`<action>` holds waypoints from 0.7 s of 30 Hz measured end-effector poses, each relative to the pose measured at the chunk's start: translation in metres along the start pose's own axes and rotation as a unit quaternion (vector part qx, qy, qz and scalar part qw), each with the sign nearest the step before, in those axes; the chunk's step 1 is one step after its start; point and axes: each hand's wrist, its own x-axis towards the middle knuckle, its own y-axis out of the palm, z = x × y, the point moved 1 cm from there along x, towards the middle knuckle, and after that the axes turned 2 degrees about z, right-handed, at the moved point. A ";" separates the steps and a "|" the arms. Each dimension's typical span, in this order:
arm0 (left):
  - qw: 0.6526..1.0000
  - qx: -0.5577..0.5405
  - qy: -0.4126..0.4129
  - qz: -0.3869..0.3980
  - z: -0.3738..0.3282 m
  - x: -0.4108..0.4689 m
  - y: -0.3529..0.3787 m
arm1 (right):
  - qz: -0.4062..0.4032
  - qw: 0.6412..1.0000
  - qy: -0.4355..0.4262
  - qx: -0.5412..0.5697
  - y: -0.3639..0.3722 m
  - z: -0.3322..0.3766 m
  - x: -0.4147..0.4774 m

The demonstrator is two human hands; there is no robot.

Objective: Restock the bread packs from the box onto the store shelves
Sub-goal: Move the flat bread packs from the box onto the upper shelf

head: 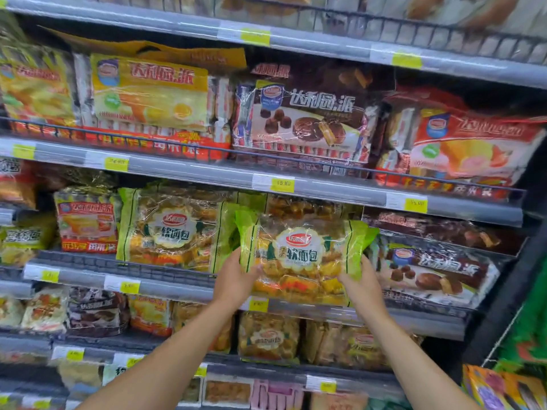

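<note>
I hold a green-edged bread pack [302, 255] with both hands in front of the middle shelf [165, 287]. My left hand [235, 278] grips its lower left edge and my right hand [362, 284] grips its lower right edge. The pack is upright, label facing me, and its bottom hangs over the shelf's front rail. An identical green bread pack [174, 226] stands on the same shelf just to the left, touching or nearly touching the held one. The box is out of view.
A brown chocolate-pie pack [435, 273] lies right of the held pack. The shelf above [325, 187] carries yellow, brown and red pie packs. More bread packs [269, 335] fill the lower shelf. Colourful packets [503, 389] sit at the bottom right.
</note>
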 end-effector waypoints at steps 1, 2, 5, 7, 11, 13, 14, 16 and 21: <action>1.000 -0.005 0.001 -0.003 -0.002 0.009 0.006 | 0.004 1.000 -0.008 -0.013 0.001 -0.001 0.012; 1.000 -0.010 0.005 -0.005 -0.005 0.017 0.012 | 0.010 0.999 -0.019 -0.029 0.002 -0.002 0.023; 0.999 -0.042 0.023 -0.005 -0.007 0.044 0.024 | 0.022 0.995 -0.051 -0.077 0.006 -0.007 0.050; 0.997 -0.073 0.027 -0.004 -0.005 0.061 0.032 | 0.034 0.992 -0.068 -0.102 0.011 -0.012 0.064; 0.999 -0.034 -0.015 -0.003 -0.001 0.085 0.047 | 0.025 0.983 -0.106 -0.148 0.022 -0.025 0.088; 0.999 -0.001 -0.032 0.012 0.003 0.092 0.054 | 0.020 0.977 -0.096 -0.188 0.028 -0.036 0.096; 0.999 0.016 -0.040 0.026 0.006 0.095 0.058 | 0.020 0.974 -0.091 -0.208 0.031 -0.041 0.099; 0.996 0.053 -0.047 0.049 0.012 0.100 0.062 | 0.011 0.969 -0.087 -0.232 0.034 -0.051 0.103; 0.996 0.079 -0.013 0.049 0.013 0.110 0.061 | -0.033 0.955 -0.099 -0.278 0.039 -0.053 0.111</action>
